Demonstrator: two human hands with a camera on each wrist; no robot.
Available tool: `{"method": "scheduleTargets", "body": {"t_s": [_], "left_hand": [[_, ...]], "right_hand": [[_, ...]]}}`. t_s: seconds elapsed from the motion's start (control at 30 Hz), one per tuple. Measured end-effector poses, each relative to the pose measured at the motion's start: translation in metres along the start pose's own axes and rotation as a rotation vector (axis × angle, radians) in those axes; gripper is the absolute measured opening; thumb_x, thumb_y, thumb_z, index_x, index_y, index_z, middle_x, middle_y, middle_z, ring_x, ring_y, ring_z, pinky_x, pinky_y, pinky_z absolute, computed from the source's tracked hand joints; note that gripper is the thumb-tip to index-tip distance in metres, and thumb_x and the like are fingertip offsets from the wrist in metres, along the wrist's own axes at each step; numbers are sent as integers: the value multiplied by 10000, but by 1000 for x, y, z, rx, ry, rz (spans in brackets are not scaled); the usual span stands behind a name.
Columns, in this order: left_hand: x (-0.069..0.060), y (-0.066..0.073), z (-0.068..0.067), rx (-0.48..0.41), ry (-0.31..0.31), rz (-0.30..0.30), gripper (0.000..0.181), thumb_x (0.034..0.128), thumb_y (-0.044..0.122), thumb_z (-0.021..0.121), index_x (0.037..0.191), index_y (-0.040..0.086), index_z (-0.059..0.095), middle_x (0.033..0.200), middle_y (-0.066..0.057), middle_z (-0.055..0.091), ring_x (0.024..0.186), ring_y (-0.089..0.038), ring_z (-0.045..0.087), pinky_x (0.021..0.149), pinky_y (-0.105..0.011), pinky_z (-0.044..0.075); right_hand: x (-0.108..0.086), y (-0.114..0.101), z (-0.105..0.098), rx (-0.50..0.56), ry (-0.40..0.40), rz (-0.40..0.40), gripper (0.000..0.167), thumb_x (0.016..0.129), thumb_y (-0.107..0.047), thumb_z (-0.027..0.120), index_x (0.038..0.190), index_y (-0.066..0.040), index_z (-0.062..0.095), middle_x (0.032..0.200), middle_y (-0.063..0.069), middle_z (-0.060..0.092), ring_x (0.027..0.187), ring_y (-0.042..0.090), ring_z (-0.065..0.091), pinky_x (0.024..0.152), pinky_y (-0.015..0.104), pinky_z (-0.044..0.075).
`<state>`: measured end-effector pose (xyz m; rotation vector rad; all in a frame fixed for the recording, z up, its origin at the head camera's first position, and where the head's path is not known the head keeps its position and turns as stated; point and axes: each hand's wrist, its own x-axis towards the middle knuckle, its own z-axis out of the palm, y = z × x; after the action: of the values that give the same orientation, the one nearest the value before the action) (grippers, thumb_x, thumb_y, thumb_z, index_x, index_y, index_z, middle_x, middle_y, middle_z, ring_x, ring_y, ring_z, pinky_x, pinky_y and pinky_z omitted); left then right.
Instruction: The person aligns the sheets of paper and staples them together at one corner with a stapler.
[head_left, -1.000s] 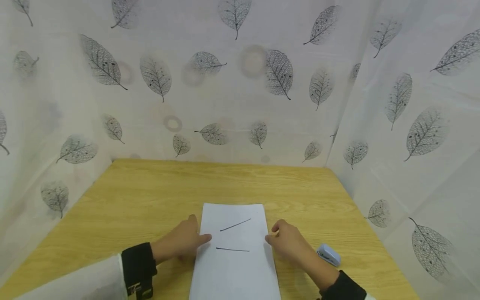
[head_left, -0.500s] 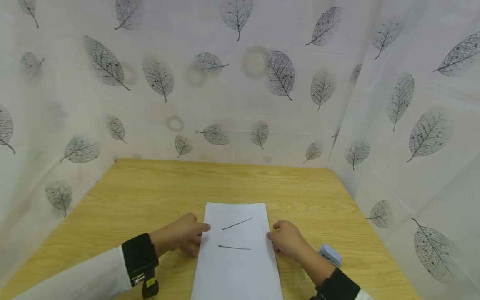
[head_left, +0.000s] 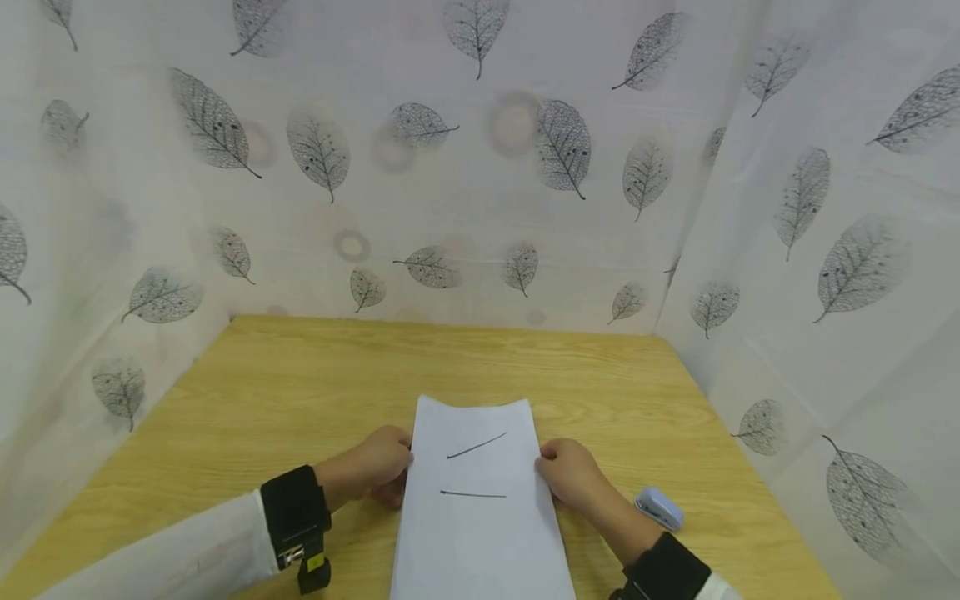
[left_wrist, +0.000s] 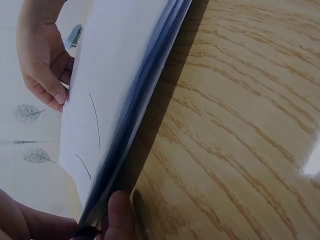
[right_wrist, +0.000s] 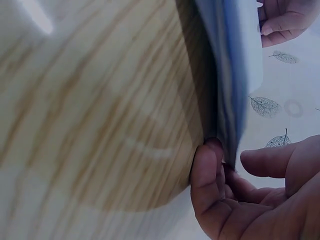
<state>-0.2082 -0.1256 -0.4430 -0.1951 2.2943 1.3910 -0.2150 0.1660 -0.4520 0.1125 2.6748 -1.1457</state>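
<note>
Your paper stack (head_left: 483, 542) lies at 6 o'clock in the head view, its long sides running away from you and its far edge bowed, with both corners higher than the middle. Your left hand (head_left: 373, 463), at 10 o'clock from the stack's centre, pinches the left long edge between thumb and fingers; the left wrist view shows digits on both sides of the layered sheets. Your right hand (head_left: 573, 475), at 2 o'clock, holds the right long edge, its fingers (right_wrist: 207, 172) curled behind the sheets and its thumb (right_wrist: 265, 162) on the other side; how firmly that thumb presses, you cannot tell. On the top sheet, the upper line (head_left: 477, 446) slants from 8 toward 2 o'clock, and the lower line (head_left: 473, 494) runs almost level from 9 to 3. Beyond your right hand, at 3 o'clock from the stack, a small light-blue stapler (head_left: 659, 508) sits near your forearm on the wood-grain table (head_left: 300, 375). Each wrist wears a black band (head_left: 296, 510) next to a white sleeve (head_left: 180, 554). At 12 o'clock, past the table, hangs a pale curtain (head_left: 465, 200) printed with dark leaves.
</note>
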Motion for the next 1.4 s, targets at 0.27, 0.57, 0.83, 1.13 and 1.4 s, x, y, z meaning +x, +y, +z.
{"method": "scheduleTargets", "body": {"t_s": [0.27, 0.57, 0.83, 1.13, 1.4], "left_hand": [[3, -1, 4, 47, 42, 19, 355, 963, -49, 459, 1305, -127, 517, 1063, -180, 650, 891, -257, 664, 718, -397, 594], [4, -3, 4, 19, 62, 52, 426, 971, -56, 432, 1392, -117, 437, 1249, -227, 587, 1053, -288, 603, 862, -457, 571], [2, 4, 3, -114, 121, 262, 422, 957, -90, 346, 1377, -110, 391, 1352, -273, 503, 1192, -343, 546, 965, -525, 517], [-17, 46, -11, -125, 316, 573, 354, 1067, 31, 315, 1416, -9, 361, 1396, -241, 516, 1249, -341, 545, 1002, -497, 471], [-41, 73, -16, -255, 450, 967, 202, 1098, 48, 321, 1278, 7, 403, 1335, -136, 507, 1184, -237, 504, 956, -353, 432]], "right_hand": [[0, -2, 3, 58, 4, 24, 261, 960, -63, 622, 1179, 78, 630, 904, 138, 653, 682, 220, 630, 519, 325, 554], [0, -2, 6, 73, 37, -6, 337, 947, -31, 632, 1253, 107, 602, 928, 118, 643, 676, 196, 611, 505, 316, 547], [1, -11, -1, 157, 195, -120, 282, 938, -23, 592, 1203, 73, 614, 1001, 140, 657, 845, 222, 607, 675, 328, 520], [-12, -44, -25, 352, 342, -306, 261, 1023, -60, 487, 1263, 32, 533, 1135, 201, 675, 894, 229, 598, 694, 280, 495], [-29, -66, -44, 578, 389, -628, 248, 1066, -17, 426, 1302, 15, 495, 1266, 143, 654, 1167, 232, 622, 923, 295, 528]]}}
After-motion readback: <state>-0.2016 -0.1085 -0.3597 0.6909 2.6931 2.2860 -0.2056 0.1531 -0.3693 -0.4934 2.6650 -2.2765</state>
